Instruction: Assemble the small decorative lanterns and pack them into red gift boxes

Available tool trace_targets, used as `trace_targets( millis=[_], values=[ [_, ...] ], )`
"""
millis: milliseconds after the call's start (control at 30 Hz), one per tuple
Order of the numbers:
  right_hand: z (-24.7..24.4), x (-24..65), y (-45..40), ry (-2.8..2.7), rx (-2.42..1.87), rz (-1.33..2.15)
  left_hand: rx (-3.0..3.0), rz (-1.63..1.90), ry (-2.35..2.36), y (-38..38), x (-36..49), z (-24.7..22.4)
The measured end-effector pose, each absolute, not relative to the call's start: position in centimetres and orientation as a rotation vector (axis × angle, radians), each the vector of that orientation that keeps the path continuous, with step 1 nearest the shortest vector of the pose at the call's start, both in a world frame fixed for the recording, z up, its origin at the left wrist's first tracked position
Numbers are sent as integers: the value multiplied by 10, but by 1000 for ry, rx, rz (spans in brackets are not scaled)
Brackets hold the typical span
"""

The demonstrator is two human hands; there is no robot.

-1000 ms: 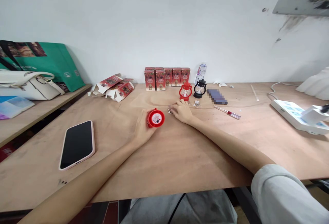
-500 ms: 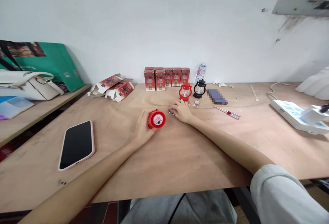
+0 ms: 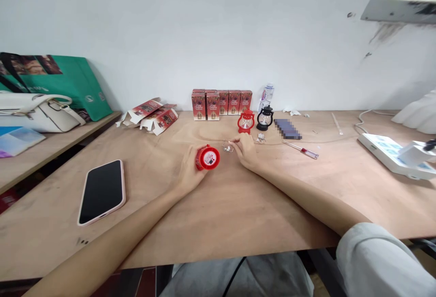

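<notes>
My left hand (image 3: pixel 191 170) is wrapped round a small red lantern (image 3: pixel 209 158) lying on its side, its round base turned toward me. Inside the base's red rim, a pale inner part with a dark patch shows. To its right, thin metal wire pieces with small white bits (image 3: pixel 227 147) rest on the tabletop. My right hand (image 3: pixel 245 150) is just beside them, fingertips pinched together at their upper edge; whatever is between the fingertips is too small to make out. Beyond that hand stand an upright red lantern (image 3: pixel 245 121) and a black lantern (image 3: pixel 265 118).
Small red boxes (image 3: pixel 213 106) line the wall, with opened cartons (image 3: pixel 159 120) to their left. A phone (image 3: pixel 102 192) lies at left. On the right are a screwdriver (image 3: pixel 303 150), a blurred dark object (image 3: pixel 288 129), a power strip (image 3: pixel 391 154) and small white pieces (image 3: pixel 261 138).
My right hand has shifted slightly right, uncovering the wire pieces it was partly hiding. The left hand and its red lantern have stayed in place.
</notes>
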State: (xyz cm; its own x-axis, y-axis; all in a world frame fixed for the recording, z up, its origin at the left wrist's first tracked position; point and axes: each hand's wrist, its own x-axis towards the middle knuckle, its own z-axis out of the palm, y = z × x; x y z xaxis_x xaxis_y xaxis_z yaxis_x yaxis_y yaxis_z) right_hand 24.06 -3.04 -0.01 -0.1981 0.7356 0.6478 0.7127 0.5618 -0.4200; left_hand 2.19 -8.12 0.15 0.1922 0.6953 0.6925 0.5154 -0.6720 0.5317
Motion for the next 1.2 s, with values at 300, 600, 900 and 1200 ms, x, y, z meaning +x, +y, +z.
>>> trace_targets(
  millis=[300, 600, 900, 1200],
  values=[
    [-6, 218, -87, -1834, -831, 166, 2400, 1440, 1134, -81, 21, -1],
    [-5, 208, -94, -1813, -540, -213, 2644, 1685, 1158, -84, 26, -6],
    [-2, 208, -95, -1846, -460, -304, 2716, 1627, 1233, -90, 27, -3],
    [-4, 214, -88, -1873, -647, -143, 2464, 1640, 1222, -84, 24, 0]
  ],
)
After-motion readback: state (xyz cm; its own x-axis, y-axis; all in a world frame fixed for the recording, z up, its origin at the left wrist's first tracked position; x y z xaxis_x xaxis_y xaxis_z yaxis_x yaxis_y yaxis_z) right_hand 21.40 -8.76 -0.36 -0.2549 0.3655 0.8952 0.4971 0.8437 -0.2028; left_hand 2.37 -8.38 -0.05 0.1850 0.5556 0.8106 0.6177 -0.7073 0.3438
